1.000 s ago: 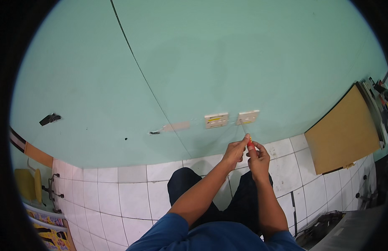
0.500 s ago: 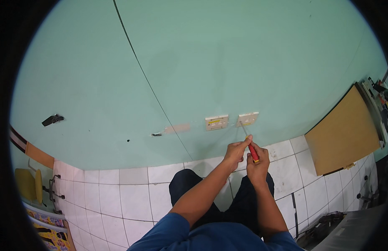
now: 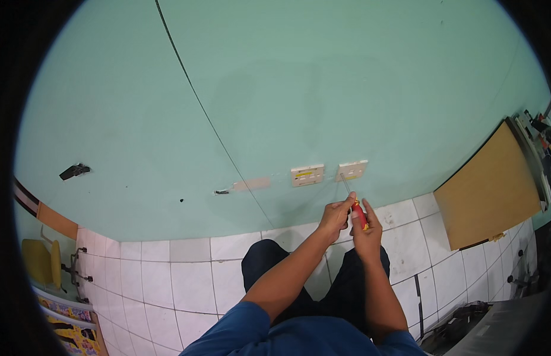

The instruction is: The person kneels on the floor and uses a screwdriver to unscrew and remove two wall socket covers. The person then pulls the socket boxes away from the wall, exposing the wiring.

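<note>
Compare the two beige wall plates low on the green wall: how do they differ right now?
The right wall plate has the screwdriver shaft reaching up to its lower left corner; the left wall plate is untouched. The left plate shows a yellow strip across its middle, which the right plate appears to lack. The right plate sits slightly higher in view. Both are beige, rectangular, similar in size, mounted side by side.

One camera on the head, looking down

It faces the green wall (image 3: 323, 89), close above the white outlet plates (image 3: 329, 172).
</note>
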{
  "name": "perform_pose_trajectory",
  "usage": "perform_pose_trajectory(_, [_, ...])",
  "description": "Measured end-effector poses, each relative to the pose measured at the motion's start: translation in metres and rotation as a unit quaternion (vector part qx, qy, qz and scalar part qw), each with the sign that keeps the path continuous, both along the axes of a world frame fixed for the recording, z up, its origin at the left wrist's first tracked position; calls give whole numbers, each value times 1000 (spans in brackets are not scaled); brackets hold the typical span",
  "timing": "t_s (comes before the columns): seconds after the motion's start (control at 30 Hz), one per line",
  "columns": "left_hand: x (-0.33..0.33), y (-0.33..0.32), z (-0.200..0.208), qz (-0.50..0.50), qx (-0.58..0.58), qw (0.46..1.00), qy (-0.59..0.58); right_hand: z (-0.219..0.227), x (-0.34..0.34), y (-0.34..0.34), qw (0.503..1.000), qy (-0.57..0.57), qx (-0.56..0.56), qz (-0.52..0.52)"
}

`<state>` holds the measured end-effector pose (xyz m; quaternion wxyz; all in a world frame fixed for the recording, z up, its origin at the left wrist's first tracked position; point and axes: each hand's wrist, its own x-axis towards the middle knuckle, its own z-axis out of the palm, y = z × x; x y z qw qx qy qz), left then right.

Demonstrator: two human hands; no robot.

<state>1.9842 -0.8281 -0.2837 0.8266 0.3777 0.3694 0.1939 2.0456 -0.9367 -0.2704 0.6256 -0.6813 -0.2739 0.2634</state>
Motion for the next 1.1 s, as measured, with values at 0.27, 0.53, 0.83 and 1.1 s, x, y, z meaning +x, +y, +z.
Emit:
perform_pose_trajectory(0.27, [-3, 0, -5, -12, -4, 999, 43, -8, 5, 3, 962, -261, -38, -67])
perform_pose_trajectory(0.53, [-8, 0, -8, -7, 50, 999, 1, -10, 6, 4, 965, 256, 37, -34])
perform_pose_trajectory(0.83, [-8, 2, -4, -18, 31, 999, 15, -8, -11, 12, 945, -317, -10, -85])
perform_pose_trajectory(1.1, [-9, 6, -7, -17, -20, 999, 19, -11, 5, 7, 998, 44, -18, -28])
